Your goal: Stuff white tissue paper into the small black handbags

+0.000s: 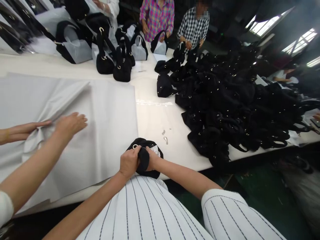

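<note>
Close against my striped shirt, at the table's near edge, is a small black handbag (158, 151) with a gold ring and something white showing at its opening. My left hand (129, 162) is closed on the bag's black strap. My right hand (151, 159) reaches to the other side of the same strap, its fingers partly hidden behind the black fabric, and it appears closed on the bag too. The white tabletop (175, 150) lies just beyond my hands, with small clear scraps (165, 140) on it.
At left, a co-worker's hands (71, 124) handle large pale sheets (112, 113). A big heap of black bags (225, 100) covers the right side. Several bags stuffed with pale paper (140, 50) stand at the back, where other people (157, 16) work.
</note>
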Demonstrator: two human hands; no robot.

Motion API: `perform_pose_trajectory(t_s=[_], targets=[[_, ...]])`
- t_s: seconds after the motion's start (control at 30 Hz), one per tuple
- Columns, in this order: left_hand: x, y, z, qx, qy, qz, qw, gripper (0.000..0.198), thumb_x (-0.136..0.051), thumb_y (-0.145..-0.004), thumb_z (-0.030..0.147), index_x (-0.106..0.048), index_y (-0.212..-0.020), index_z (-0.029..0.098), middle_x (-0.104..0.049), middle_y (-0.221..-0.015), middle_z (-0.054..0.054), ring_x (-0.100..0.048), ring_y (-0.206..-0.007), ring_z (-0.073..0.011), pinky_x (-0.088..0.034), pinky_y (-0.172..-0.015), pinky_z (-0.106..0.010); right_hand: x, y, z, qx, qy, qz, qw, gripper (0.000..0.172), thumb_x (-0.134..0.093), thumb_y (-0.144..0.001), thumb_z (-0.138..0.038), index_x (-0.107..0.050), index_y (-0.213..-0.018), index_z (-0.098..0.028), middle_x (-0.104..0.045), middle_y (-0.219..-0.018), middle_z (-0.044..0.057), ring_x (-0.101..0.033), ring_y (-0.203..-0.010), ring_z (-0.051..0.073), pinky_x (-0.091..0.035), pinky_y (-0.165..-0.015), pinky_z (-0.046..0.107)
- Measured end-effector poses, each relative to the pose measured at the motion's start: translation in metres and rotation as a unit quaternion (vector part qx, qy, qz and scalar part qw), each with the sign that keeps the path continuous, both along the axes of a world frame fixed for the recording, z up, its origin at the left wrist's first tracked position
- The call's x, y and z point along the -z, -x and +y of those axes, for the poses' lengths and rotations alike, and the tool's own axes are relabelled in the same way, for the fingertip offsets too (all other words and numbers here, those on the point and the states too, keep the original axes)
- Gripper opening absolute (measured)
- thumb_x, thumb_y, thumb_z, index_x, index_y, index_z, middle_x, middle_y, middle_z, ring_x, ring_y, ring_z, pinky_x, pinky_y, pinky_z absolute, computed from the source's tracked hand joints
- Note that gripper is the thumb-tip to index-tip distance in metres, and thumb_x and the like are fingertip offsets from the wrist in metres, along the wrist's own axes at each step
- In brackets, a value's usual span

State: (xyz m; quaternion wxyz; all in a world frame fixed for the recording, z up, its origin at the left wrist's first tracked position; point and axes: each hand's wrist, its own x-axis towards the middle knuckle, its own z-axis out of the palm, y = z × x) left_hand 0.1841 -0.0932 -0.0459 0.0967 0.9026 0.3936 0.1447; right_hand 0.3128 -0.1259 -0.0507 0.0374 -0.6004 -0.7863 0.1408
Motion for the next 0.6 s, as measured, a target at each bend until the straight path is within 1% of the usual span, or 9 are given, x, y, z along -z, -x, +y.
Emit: perform_pose_trajectory(t_s=[0.07, 0.17, 0.23, 0.33, 0.4, 0.43, 0.5, 0.6], targets=[[0.003, 0.009, -0.001, 0.0, -0.009, -0.012, 1.0, 0.029, -0.047, -0.087, 0.018, -0.063, -0.11, 0.017, -0.068, -0.075, -0.005, -0.061, -0.067, -0.0203, -0.04, -0.062, -0.029, 0.0, 0.002, -0.003, 0.004, -0.008, 0.001, 1.0, 0.022, -0.05, -0.083, -0.015, -0.065, -0.1, -0.013, -0.064, -0.102, 0.014, -0.051, -0.105, 0.025, -0.037, -0.093, 0.04], [0.002, 0.021, -0.003, -0.012, 0.002, -0.022, 1.0, 0.029, -0.046, -0.086, 0.015, -0.062, -0.11, 0.018, -0.07, -0.081, -0.004, -0.062, -0.069, -0.0192, -0.041, -0.062, -0.028, -0.003, 0.005, -0.02, 0.006, -0.01, 0.011, 1.0, 0.025, -0.049, -0.086, -0.015, -0.063, -0.106, -0.015, -0.064, -0.104, 0.013, -0.05, -0.107, 0.025, -0.036, -0.096, 0.042], [0.0, 0.026, -0.005, -0.023, 0.025, -0.022, 0.999, 0.029, -0.046, -0.086, 0.015, -0.062, -0.109, 0.019, -0.071, -0.083, -0.004, -0.063, -0.07, -0.0187, -0.041, -0.061, -0.027, -0.008, 0.009, -0.033, 0.042, -0.022, 0.014, 0.999, 0.028, -0.045, -0.088, -0.014, -0.061, -0.111, -0.017, -0.062, -0.113, 0.012, -0.046, -0.115, 0.025, -0.031, -0.102, 0.047], [-0.001, 0.028, -0.007, -0.018, 0.062, -0.005, 0.998, 0.03, -0.046, -0.086, 0.016, -0.062, -0.11, 0.02, -0.072, -0.088, -0.006, -0.065, -0.074, -0.0192, -0.042, -0.062, -0.027, -0.013, 0.018, -0.043, 0.125, -0.034, 0.006, 0.992, 0.034, -0.039, -0.091, -0.011, -0.057, -0.117, -0.022, -0.054, -0.129, 0.01, -0.036, -0.127, 0.025, -0.016, -0.11, 0.058], [-0.001, 0.027, -0.008, -0.007, 0.083, 0.015, 0.996, 0.03, -0.045, -0.087, 0.018, -0.062, -0.112, 0.02, -0.072, -0.091, -0.007, -0.066, -0.077, -0.0199, -0.043, -0.064, -0.027, -0.013, 0.024, -0.041, 0.163, -0.013, -0.004, 0.987, 0.034, -0.04, -0.09, -0.012, -0.056, -0.118, -0.024, -0.054, -0.129, 0.01, -0.036, -0.127, 0.026, -0.011, -0.109, 0.063], [-0.001, 0.026, -0.008, -0.002, 0.092, 0.024, 0.995, 0.03, -0.045, -0.087, 0.018, -0.061, -0.112, 0.02, -0.072, -0.092, -0.008, -0.066, -0.078, -0.0202, -0.043, -0.065, -0.027, -0.013, 0.026, -0.038, 0.18, 0.002, -0.013, 0.984, 0.033, -0.041, -0.09, -0.013, -0.056, -0.118, -0.024, -0.055, -0.126, 0.011, -0.038, -0.124, 0.028, -0.012, -0.107, 0.065], [-0.003, 0.024, -0.007, 0.0, 0.106, 0.038, 0.994, 0.031, -0.044, -0.087, 0.018, -0.06, -0.113, 0.02, -0.071, -0.094, -0.008, -0.066, -0.08, -0.0204, -0.043, -0.065, -0.027, -0.011, 0.027, -0.031, 0.205, 0.031, -0.031, 0.978, 0.03, -0.045, -0.089, -0.017, -0.056, -0.116, -0.022, -0.058, -0.118, 0.012, -0.043, -0.117, 0.031, -0.019, -0.102, 0.067], [-0.009, 0.019, -0.005, -0.024, 0.118, 0.04, 0.992, 0.031, -0.044, -0.088, 0.02, -0.059, -0.115, 0.022, -0.071, -0.095, -0.006, -0.065, -0.078, -0.0196, -0.04, -0.061, -0.026, -0.014, 0.018, -0.022, 0.205, 0.048, -0.025, 0.977, 0.027, -0.05, -0.085, -0.022, -0.056, -0.111, -0.018, -0.059, -0.111, 0.013, -0.047, -0.108, 0.03, -0.028, -0.097, 0.061]])
